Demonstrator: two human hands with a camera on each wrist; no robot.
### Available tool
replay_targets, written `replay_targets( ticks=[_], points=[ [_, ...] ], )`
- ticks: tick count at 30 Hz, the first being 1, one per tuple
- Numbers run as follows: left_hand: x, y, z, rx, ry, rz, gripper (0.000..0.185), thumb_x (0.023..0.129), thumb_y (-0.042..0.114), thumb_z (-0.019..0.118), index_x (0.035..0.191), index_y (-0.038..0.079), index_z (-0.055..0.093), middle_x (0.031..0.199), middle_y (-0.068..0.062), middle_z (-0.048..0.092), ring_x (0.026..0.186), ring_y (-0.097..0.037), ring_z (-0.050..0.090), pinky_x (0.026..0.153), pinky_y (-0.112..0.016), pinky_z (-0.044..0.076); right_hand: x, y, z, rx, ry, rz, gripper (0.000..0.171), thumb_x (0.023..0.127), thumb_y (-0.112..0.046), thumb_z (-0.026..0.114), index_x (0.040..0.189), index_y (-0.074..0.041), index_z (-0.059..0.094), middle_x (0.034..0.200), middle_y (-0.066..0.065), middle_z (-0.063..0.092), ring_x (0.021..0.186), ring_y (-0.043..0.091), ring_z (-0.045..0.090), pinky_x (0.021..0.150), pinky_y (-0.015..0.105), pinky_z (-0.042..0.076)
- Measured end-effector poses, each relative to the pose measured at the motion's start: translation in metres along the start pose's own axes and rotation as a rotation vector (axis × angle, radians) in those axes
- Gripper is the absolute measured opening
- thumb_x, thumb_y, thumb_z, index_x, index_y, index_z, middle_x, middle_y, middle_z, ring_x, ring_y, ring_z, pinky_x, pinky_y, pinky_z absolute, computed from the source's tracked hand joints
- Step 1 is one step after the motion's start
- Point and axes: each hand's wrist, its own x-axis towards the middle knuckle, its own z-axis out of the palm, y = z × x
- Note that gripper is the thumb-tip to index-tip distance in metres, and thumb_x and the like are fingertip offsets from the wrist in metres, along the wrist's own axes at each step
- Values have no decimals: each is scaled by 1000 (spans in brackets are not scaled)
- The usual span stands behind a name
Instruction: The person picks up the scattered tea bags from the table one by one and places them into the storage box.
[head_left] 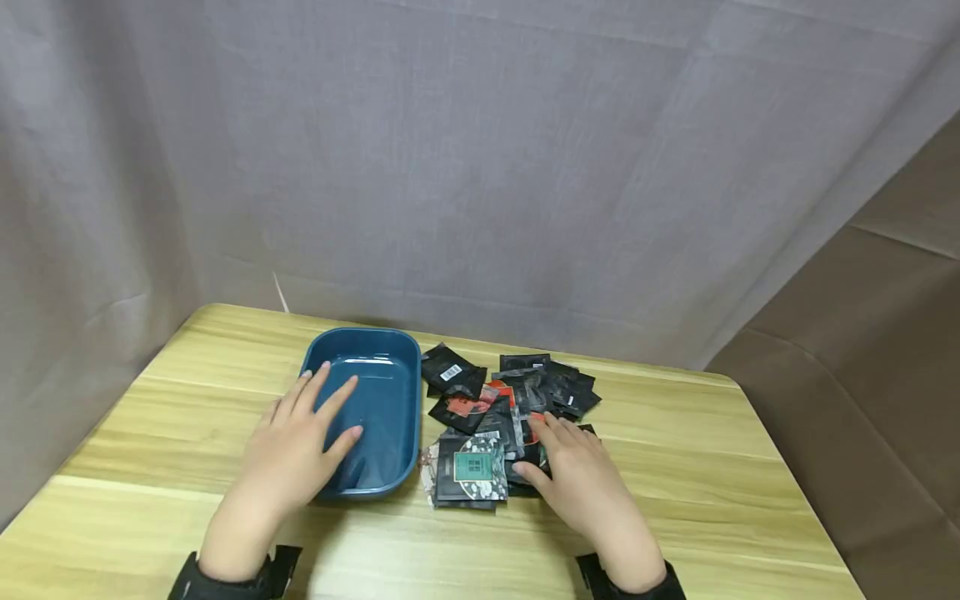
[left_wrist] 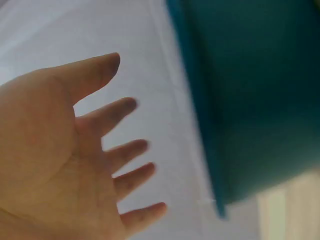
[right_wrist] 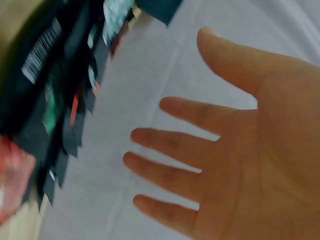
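A dark blue rectangular tray point(head_left: 372, 454) stands on the left half of the table, with nothing lying in it. My left hand point(head_left: 294, 446) hovers over its left side, fingers spread; the left wrist view shows a gap between the fingertips and the tray point(left_wrist: 260, 100). To the right of the tray lies a loose heap of small flat sachets point(head_left: 471, 471), mostly black, some with red or green labels. Above the heap's right side is my right hand point(head_left: 581, 475), fingers extended. Its palm holds nothing in the right wrist view, where the sachets point(right_wrist: 45, 100) appear apart from the fingers.
The light wood-grain table point(head_left: 697, 483) has rounded back corners. Grey cloth point(head_left: 480, 167) hangs right behind its back edge, and a brownish cloth point(head_left: 870, 350) drops away at the right. Black bands point(head_left: 232, 579) circle both wrists.
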Motion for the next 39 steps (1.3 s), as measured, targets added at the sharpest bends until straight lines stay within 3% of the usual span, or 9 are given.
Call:
replay_targets(
  ticks=[7, 16, 19, 21, 23, 25, 29, 35, 39],
  points=[
    [3, -37, 1, -197, -11, -118, 80, 100, 44, 55, 160, 10, 15, 159, -28, 13, 141, -54, 15, 105, -73, 19, 9, -5, 22, 21, 2, -129, 67, 88, -41, 74, 143, -9, 53, 147, 19, 47, 134, 40, 44, 109, 60, 33],
    [8, -83, 18, -736, -104, -230, 80, 105, 37, 46, 156, -3, 0, 158, -34, 5, 143, -54, 7, 108, -72, 16, 19, -8, 42, 91, -51, -257, 74, 83, -41, 79, 145, -11, 52, 150, 17, 44, 138, 40, 39, 112, 59, 29],
    [7, -93, 26, -919, -145, -264, 74, 107, 35, 41, 156, -5, 2, 160, -30, 6, 145, -49, 10, 114, -61, 18, 20, -9, 46, 88, -74, -262, 76, 82, -42, 80, 145, -11, 51, 151, 16, 42, 138, 41, 38, 112, 59, 28],
    [7, -99, 32, -1036, -161, -266, 69, 108, 33, 37, 156, -5, 4, 161, -27, 6, 146, -45, 10, 117, -46, 23, 20, -9, 49, 82, -82, -262, 76, 82, -42, 80, 145, -11, 51, 151, 16, 42, 138, 41, 39, 112, 59, 28],
    [5, -104, 36, -1144, -158, -252, 66, 108, 30, 35, 156, -5, 7, 162, -24, 6, 147, -41, 11, 112, -28, 30, 20, -9, 50, 72, -84, -263, 76, 82, -42, 81, 144, -11, 52, 151, 15, 43, 137, 40, 39, 112, 58, 29],
    [4, -108, 42, -1248, -143, -218, 63, 108, 25, 37, 156, -6, 9, 162, -19, 11, 146, -25, 23, 104, -17, 35, 20, -9, 51, 66, -83, -268, 76, 81, -42, 81, 144, -11, 52, 150, 15, 43, 137, 39, 40, 112, 57, 30],
    [1, -110, 47, -1347, -122, -192, 63, 106, 17, 43, 154, -9, 12, 162, -21, 11, 131, 3, 37, 97, -11, 38, 21, -9, 54, 62, -80, -288, 78, 80, -41, 82, 145, -12, 51, 151, 15, 43, 137, 38, 40, 112, 57, 30],
    [0, -108, 53, -1401, -117, -191, 65, 104, 11, 47, 155, -7, 11, 161, -25, 2, 138, -1, 30, 97, -12, 39, 21, -9, 55, 58, -56, -325, 76, 80, -41, 82, 143, -13, 53, 148, 15, 47, 135, 37, 44, 111, 55, 33],
    [-1, -110, 56, -1442, -93, -140, 64, 103, 8, 45, 155, -7, 10, 161, -27, 1, 123, 11, 42, 98, -14, 40, 22, -10, 56, 57, -39, -332, 74, 80, -43, 82, 142, -13, 54, 146, 15, 49, 133, 36, 45, 110, 54, 34]
  ],
)
